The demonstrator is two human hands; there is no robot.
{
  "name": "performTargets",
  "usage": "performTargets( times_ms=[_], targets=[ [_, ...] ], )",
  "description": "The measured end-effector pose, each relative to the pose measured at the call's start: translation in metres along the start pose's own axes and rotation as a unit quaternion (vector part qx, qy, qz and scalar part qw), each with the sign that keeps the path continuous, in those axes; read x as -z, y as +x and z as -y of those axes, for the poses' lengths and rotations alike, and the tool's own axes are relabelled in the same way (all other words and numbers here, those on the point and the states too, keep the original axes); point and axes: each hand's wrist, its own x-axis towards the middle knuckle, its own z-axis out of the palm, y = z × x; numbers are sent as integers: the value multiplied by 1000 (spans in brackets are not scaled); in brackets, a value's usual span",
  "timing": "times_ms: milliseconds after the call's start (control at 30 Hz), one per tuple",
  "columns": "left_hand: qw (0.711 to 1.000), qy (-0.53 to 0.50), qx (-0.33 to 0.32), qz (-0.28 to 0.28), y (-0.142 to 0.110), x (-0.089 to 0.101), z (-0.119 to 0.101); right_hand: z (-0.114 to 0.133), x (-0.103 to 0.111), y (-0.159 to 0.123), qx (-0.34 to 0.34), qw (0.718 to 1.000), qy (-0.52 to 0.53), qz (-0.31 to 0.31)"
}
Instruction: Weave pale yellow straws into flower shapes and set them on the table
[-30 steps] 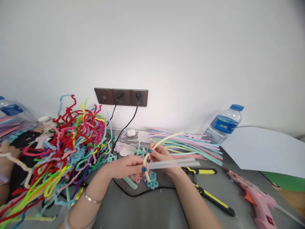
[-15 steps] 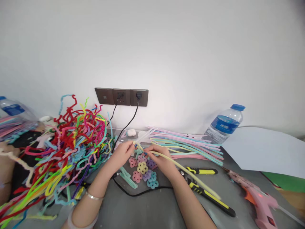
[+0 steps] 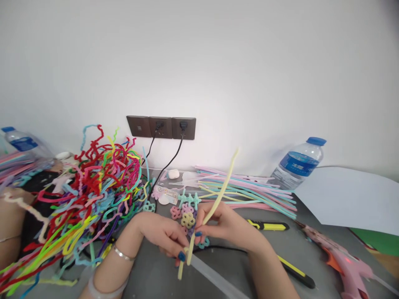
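Note:
A pale yellow pipe cleaner (image 3: 223, 189) runs between my hands, its long end pointing up and away. My right hand (image 3: 222, 222) pinches it along its length. Near its lower end, my left hand (image 3: 166, 236) is closed on the yellow pipe cleaner, where two short ends show below the fingers. A translucent strip (image 3: 215, 277) reaches from my left fingertips toward the lower right. Beyond and partly behind my hands lie small pipe-cleaner flowers (image 3: 188, 219) in several colours, with mint green bent pieces (image 3: 189, 198) behind them.
A large tangle of coloured pipe cleaners (image 3: 106, 187) fills the left. Straight pastel pipe cleaners (image 3: 249, 191) lie along the wall. Yellow-and-black pliers (image 3: 291, 265), a pink glue gun (image 3: 346, 261) and a water bottle (image 3: 301, 160) are at right. Another person's arm (image 3: 12, 224) shows at far left.
Both hands have come nearer to me, the left one lower. The yellow pipe cleaner has swung from pointing right and toward me to pointing up; the translucent strip now points toward me.

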Motion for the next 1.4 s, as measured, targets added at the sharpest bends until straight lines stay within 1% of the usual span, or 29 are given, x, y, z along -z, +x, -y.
performTargets(
  times_ms=[33,100,167,233,333,400,467,533,600,633,667,700,767,800,867,933,1000,1067,1100,1167,1267,1333,1400],
  targets=[
    [1000,-8,-10,0,1,0,1,-5,-1,6,7,1000,18,-13],
    [998,-38,-21,-35,1,0,3,-17,-2,19,27,998,33,-39],
    [991,-71,-31,-110,-2,0,6,-28,-1,30,58,994,41,-86],
    [977,-95,-45,-188,-5,1,8,-38,2,38,85,987,18,-134],
    [948,-126,-73,-283,-5,2,7,-46,8,43,105,968,2,-228],
    [922,-154,-98,-340,-3,4,6,-48,11,42,117,957,-28,-265],
    [896,-173,-117,-393,0,6,7,-48,13,41,117,956,-52,-263],
    [874,-158,-116,-444,1,10,10,-47,14,39,125,952,-108,-257],
    [862,-113,-94,-485,0,14,14,-45,15,37,154,935,-198,-252],
    [861,-90,-78,-495,-2,16,17,-44,16,36,173,922,-242,-246],
    [864,-70,-60,-495,-3,18,19,-42,17,35,193,911,-277,-238],
    [873,-52,-39,-484,-6,19,22,-40,18,33,209,902,-303,-227],
    [905,-34,3,-424,-11,18,24,-33,19,29,215,898,-325,-203],
    [922,-30,24,-384,-14,17,24,-30,19,26,200,905,-325,-187],
    [948,-25,57,-311,-20,14,22,-22,18,18,144,935,-287,-150],
    [960,-16,76,-268,-25,11,19,-15,17,10,78,968,-210,-115],
    [967,2,91,-239,-27,8,16,-8,17,2,50,979,-162,-112],
    [972,13,108,-210,-27,7,14,-4,18,-3,33,980,-158,-115],
    [974,14,115,-196,-26,6,14,-2,19,-5,30,981,-161,-105],
    [979,15,115,-168,-23,5,14,-1,19,-5,31,985,-156,-73],
    [991,17,76,-110,-17,4,12,-5,14,1,48,994,-89,-40],
    [997,25,42,-65,-12,3,8,-11,10,8,69,995,-28,-59],
    [999,31,18,-33,-8,1,3,-17,5,16,78,994,5,-81]
  ],
)
